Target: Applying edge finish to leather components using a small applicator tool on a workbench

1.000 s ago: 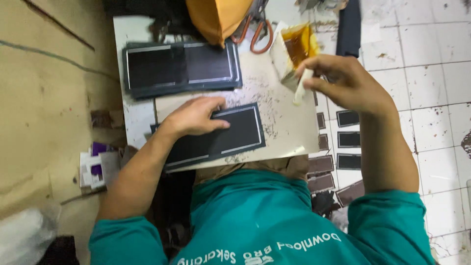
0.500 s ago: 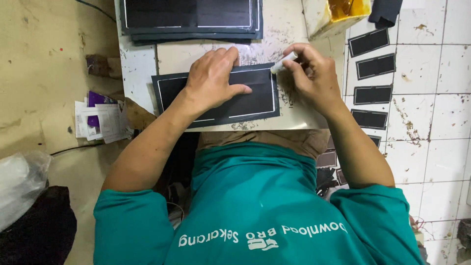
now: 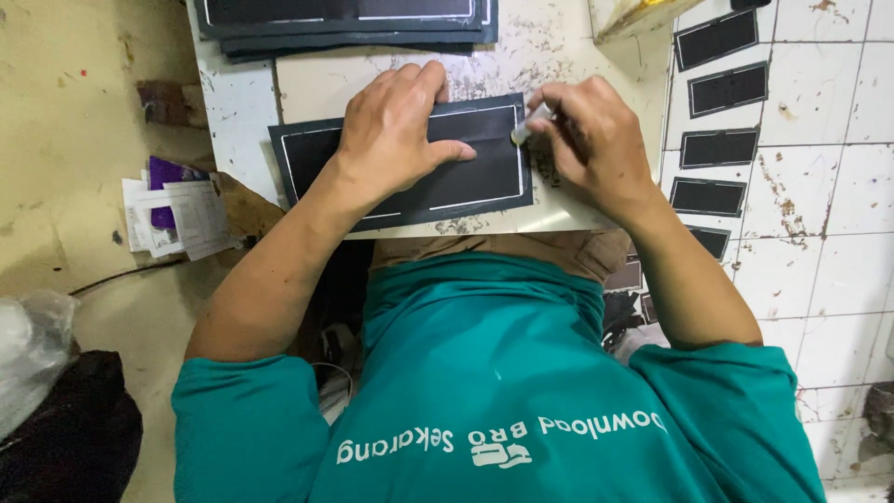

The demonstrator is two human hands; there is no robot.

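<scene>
Two hands, left (image 3: pixel 391 130) and right (image 3: pixel 591 140), work over one dark panel (image 3: pixel 466 182) on the tabletop (image 3: pixel 559 56); one stack of dark panels (image 3: pixel 345 19) lies at the far edge, and five small dark rectangles (image 3: pixel 712 147) line the tiled floor (image 3: pixel 829 186) at right.

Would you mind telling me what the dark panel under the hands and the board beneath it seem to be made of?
The dark panel looks like matte synthetic leather or coated fabric: thin, flat, non-glossy, with a pale outline near its edge. The left hand presses it flat. The board looks like white laminate or painted wood, smooth but scuffed and smeared with dark residue. Both are guesses.
</scene>
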